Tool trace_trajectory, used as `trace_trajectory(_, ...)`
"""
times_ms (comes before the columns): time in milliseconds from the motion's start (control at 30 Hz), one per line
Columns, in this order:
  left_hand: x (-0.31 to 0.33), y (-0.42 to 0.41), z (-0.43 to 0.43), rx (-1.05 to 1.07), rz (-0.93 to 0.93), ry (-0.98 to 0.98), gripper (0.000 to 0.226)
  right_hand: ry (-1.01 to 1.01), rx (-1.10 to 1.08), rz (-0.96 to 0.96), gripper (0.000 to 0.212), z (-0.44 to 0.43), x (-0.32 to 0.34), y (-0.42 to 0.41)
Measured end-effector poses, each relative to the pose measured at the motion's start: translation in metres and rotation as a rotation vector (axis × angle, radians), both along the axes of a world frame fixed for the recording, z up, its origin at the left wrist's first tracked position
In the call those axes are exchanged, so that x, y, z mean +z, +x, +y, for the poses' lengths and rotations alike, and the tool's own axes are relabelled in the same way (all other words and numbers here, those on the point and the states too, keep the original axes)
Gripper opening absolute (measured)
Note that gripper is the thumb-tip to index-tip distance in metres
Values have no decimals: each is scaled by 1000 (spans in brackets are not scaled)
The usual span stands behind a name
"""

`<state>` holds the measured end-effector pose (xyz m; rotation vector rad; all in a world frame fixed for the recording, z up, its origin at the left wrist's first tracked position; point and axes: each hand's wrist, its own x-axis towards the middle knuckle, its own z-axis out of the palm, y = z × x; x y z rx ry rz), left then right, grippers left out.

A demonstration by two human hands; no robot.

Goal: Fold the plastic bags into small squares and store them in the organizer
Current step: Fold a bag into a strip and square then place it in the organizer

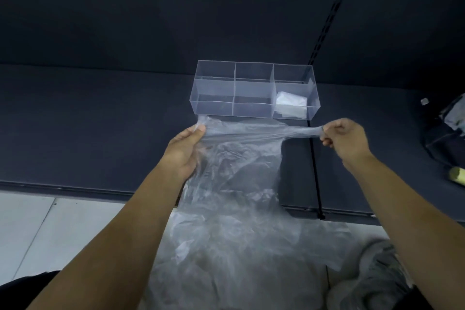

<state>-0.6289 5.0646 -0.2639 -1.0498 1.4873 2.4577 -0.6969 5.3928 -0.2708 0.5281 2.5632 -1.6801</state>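
The left hand [187, 148] pinches 1 top corner of the clear plastic bag [234, 196]; the right hand [344, 137] grips the other, fist closed. The stretched edge runs left to right between them, the bag's long axis hanging toward the person. The organizer [254, 90] sits just beyond on the tabletop [100, 121], 1 folded bag [292, 106] in its right compartment.

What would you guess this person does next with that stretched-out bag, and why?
Probably lay the plastic bag flat on the dark shelf to smooth it. The left hand and right hand hold its top edge taut in the air, still crumpled and unfolded; only one folded bag sits in the organizer.
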Motion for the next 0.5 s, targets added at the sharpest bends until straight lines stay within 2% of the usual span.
trace_trajectory(100, -2, -5, -11, 62, 16, 84, 12, 80, 3, -1, 21, 8, -2, -16)
trace_trajectory(200, -8, -9, -20, 71, -20, 28, 12, 115, 49, -41, 15, 12, -7, -29)
trace_trajectory(367, -9, -25, -3, -178, -203, 0, 50, 116, 112, -93, 8, 8, -22, -43)
trace_trajectory(500, -6, -38, 12, -288, -317, 27, 28, 28, 55, -122, 8, 4, -33, -45)
